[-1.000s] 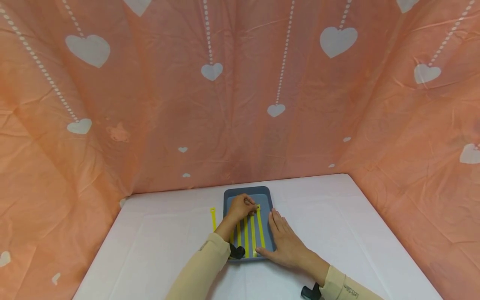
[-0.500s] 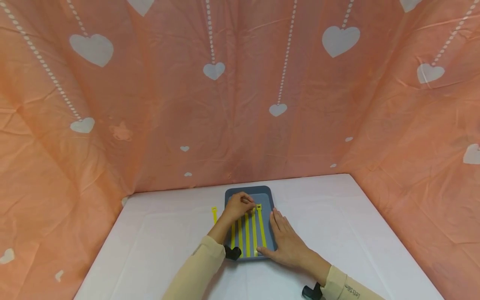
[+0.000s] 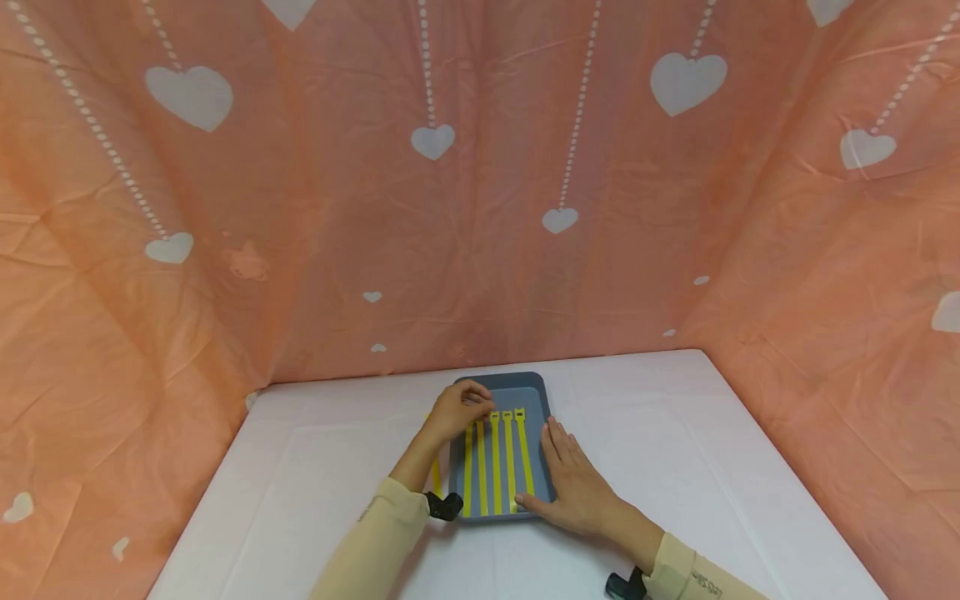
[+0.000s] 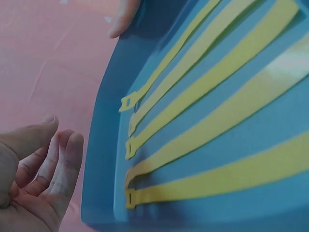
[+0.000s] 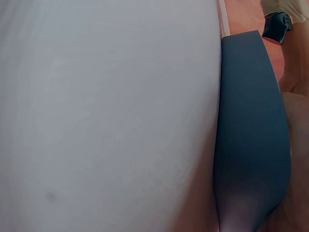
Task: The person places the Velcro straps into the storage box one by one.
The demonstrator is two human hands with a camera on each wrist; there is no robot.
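Note:
A blue-grey tray (image 3: 501, 380) lies on the white table, with several yellow strips (image 3: 496, 462) side by side in it, their slotted heads at the far end. My left hand (image 3: 456, 408) hovers at the tray's far left corner, just left of the strip heads. Its fingers are loosely curled and hold nothing. The left wrist view shows the same empty hand (image 4: 38, 169) beside the tray's rim (image 4: 99, 159) and the strips (image 4: 217, 72). My right hand (image 3: 576, 487) lies flat along the tray's right edge, thumb at its near corner.
One more yellow strip (image 3: 437, 485) lies on the table (image 3: 300, 467) left of the tray, partly hidden by my left forearm. An orange curtain with white hearts (image 3: 300, 208) closes in the back and both sides. The right wrist view shows only tray edge (image 5: 251, 121) and tabletop (image 5: 106, 116).
My left hand has come off the strip heads and drawn back to the left. The strips now lie uncovered in a straight row. My right hand has stayed put.

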